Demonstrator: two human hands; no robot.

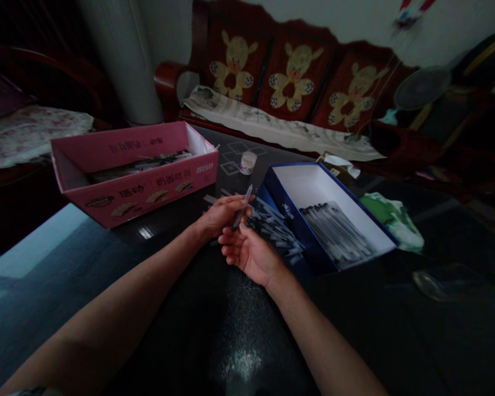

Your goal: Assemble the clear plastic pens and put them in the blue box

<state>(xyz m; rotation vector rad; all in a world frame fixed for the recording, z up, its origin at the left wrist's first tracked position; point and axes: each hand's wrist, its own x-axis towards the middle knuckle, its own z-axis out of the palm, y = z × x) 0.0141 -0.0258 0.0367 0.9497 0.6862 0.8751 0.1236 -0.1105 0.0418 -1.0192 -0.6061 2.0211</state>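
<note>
My left hand (225,214) comes in from the left and pinches a slim pen (241,211) with a pale, translucent upper end. The pen is tilted, its pale end up and away from me. Palm up, my right hand (251,253) closes thumb and fingertips on the pen's darker lower end. Just beyond and right of my hands lie many loose, clear cap-like pieces (278,225) on the dark table. To the right, a blue box (299,234) with a white inside holds a row of similar pens (338,231).
A pink carton (157,192) with dark, thin items (148,162) inside stands at the left. Behind my hands is a small white tub (248,163). A green and white packet (391,220) and a tissue box (338,166) lie beyond the blue box. A wooden sofa (268,71) stands behind.
</note>
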